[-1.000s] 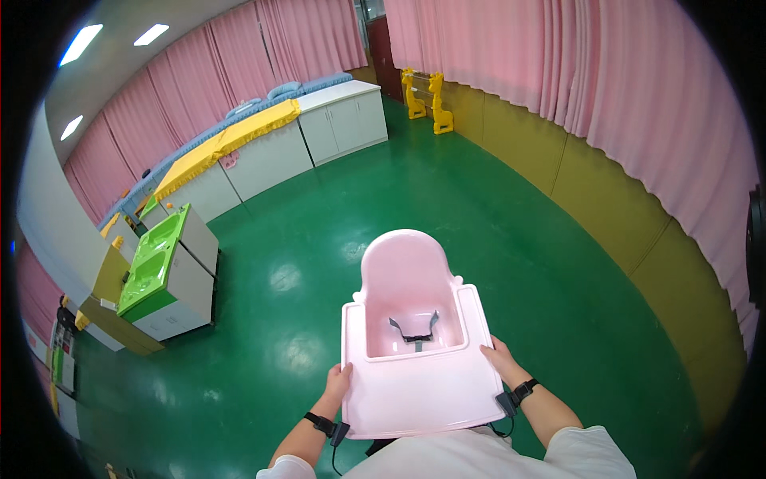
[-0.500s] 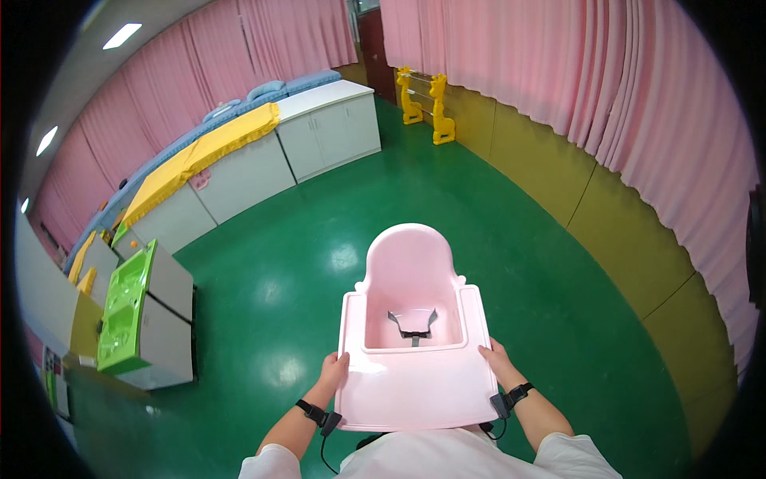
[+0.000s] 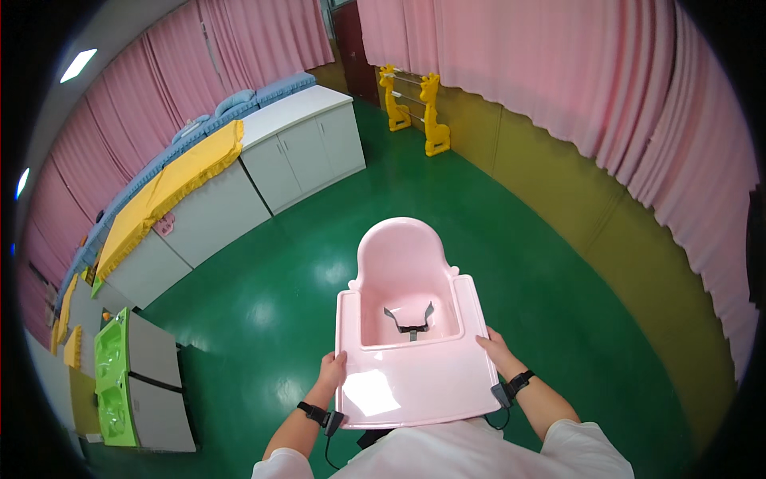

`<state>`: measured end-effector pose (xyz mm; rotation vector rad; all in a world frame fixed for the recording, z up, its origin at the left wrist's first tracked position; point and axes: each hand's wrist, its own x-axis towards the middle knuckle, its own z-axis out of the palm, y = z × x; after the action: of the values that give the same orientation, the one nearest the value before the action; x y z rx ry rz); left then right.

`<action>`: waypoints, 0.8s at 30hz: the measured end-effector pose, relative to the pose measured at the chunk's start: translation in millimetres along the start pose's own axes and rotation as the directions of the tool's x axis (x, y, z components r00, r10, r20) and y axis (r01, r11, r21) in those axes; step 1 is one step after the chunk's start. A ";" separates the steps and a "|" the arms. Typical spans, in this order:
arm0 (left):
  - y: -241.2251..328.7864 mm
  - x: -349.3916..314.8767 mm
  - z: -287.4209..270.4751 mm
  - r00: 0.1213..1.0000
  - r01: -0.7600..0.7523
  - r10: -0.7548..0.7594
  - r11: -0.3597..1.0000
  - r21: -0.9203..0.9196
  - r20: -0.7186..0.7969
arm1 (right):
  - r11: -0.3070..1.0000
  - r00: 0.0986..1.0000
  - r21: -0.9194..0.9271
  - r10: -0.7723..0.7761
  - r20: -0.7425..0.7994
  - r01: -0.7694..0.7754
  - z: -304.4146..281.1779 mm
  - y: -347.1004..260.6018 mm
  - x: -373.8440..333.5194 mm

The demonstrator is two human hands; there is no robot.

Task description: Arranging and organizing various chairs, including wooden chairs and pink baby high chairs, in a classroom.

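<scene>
A shiny green floor (image 3: pixel 531 311) lies around a pink baby chair (image 3: pixel 403 255), just before a white shirt (image 3: pixel 471 451); the left hand (image 3: pixel 331 371) and right hand (image 3: pixel 497 353) grip its tray (image 3: pixel 423 379) (one each side, maybe to keep it steady); farther off stand white cupboards (image 3: pixel 303 156).

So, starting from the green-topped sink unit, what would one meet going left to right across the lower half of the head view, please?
Green-topped sink unit, left hand, pink high chair, right hand, olive wall panelling.
</scene>
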<state>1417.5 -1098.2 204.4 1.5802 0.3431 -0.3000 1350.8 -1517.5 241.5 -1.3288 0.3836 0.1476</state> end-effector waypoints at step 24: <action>339.9 778.2 197.8 0.995 -0.032 0.013 0.982 0.185 0.099 | 0.998 0.988 0.056 -0.022 -0.156 0.031 -12.4 -270.6 763.9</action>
<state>2270.5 -1279.1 200.4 1.7452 0.2263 -0.3996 2144.4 -1680.3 216.1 -1.2909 0.4979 0.0100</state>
